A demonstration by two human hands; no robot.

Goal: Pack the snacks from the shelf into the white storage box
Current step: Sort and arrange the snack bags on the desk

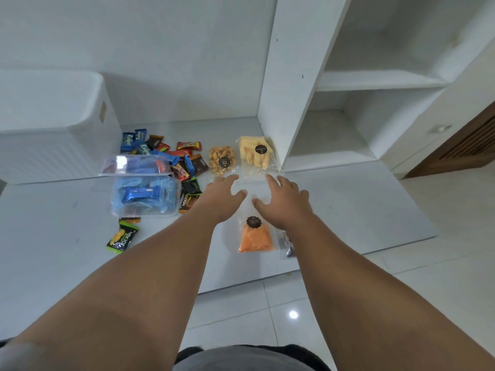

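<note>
The white storage box (53,145) stands at the left on a low white platform. Beside it lies a heap of small wrapped snacks (171,153) and a clear tub (146,195) full of blue packets, its lid ajar. Clear bags lie further right: round golden snacks (221,159), pale yellow sticks (254,152) and orange chips (255,238). My left hand (218,195) and my right hand (285,200) hover side by side, fingers spread, between the yellow-stick bag and the orange bag. Neither hand holds anything.
A white shelf unit (348,81) with bare compartments rises at the right. A green and black packet (122,236) lies alone near the platform's front. A dark packet (288,246) peeks out under my right wrist. Glossy floor tiles (267,317) lie below the platform edge.
</note>
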